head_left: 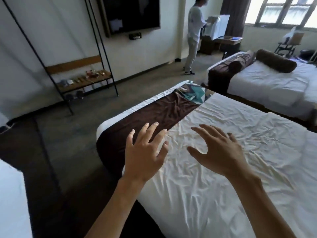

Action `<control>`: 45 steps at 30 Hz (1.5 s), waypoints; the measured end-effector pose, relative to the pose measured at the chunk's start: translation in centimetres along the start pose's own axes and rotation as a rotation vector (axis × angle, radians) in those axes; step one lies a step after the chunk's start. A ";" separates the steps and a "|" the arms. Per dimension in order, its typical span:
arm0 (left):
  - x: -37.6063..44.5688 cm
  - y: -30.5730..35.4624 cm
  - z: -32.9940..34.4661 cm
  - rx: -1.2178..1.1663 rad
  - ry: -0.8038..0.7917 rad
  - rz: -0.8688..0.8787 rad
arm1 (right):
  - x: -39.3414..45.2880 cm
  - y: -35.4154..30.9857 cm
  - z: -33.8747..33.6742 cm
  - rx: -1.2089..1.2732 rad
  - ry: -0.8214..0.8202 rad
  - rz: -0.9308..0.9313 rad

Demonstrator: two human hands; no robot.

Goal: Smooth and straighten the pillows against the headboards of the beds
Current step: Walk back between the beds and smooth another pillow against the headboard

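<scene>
My left hand [145, 152] and my right hand [221, 152] hover with fingers spread over the wrinkled white sheet of the near bed [240, 152]; neither holds anything. A dark brown runner [159, 115] with a teal patterned patch crosses the foot of this bed, just beyond my left fingertips. On the far bed [267, 83] lie two brown bolster cushions [276, 63], one on the sheet and one on that bed's brown runner. No headboard and no white pillow is in view.
A person [193, 35] stands at the far wall beside a small table by the window. A black metal rack [82, 81] with low shelves stands at the left wall under a wall television. Carpeted floor runs between rack and beds. A white bed corner [12, 200] shows at lower left.
</scene>
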State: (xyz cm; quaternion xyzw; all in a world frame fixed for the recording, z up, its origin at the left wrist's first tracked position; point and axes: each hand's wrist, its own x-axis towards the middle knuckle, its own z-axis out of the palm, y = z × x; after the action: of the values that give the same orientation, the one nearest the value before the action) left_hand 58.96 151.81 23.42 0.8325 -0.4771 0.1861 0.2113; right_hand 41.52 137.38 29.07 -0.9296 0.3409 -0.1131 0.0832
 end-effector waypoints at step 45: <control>26.9 -78.0 4.9 0.274 -0.060 -0.720 | 65.8 -63.3 34.1 0.144 -0.125 -0.631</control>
State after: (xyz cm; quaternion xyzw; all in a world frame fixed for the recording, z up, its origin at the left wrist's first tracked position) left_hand 140.34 165.47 19.47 0.9723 -0.1309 0.1375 0.1361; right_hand 138.34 144.81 21.07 -0.9862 0.0217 -0.0998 0.1304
